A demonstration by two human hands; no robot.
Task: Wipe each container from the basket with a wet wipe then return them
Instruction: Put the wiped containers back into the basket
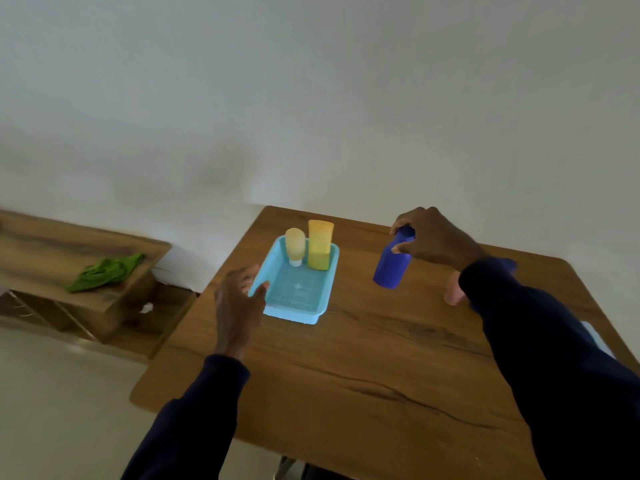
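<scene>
Head view counts one light blue basket [291, 317] on the wooden table [346, 382], close to the table's left edge, with two containers standing upright against its far wall: a pale yellow tube [295, 244] and a taller yellow-green tube [320, 245], side by side; the near part of the basket floor is bare mesh. A third container, the blue bottle [391, 268], hangs tilted above the table to the right of the basket, the right hand [434, 239] curled round its top. A fourth, a pink container [452, 293], stands partly hidden behind the right sleeve. The left hand [239, 296] touches the basket's near-left rim with its thumb; whether it pinches cannot be told. Broad wood lies between basket and near edge
</scene>
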